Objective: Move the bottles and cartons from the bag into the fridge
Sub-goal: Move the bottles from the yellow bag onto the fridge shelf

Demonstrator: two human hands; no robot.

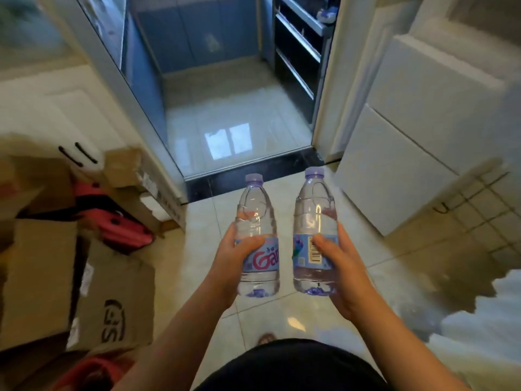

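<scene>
I hold two clear water bottles upright in front of me, each with a purple cap and a blue label. My left hand (229, 263) grips the left bottle (255, 218) around its label. My right hand (342, 266) grips the right bottle (314, 210) the same way, its barcode facing me. The two bottles stand side by side, a little apart, above the tiled floor. A white fridge (417, 136) with closed doors stands at the right. No bag is in view.
Several cardboard boxes (112, 294) and a red object (124, 227) are piled at the left. A doorway with a dark threshold (248, 170) lies ahead, leading to a glossy-floored kitchen. White cabinets (56, 117) stand at the far left.
</scene>
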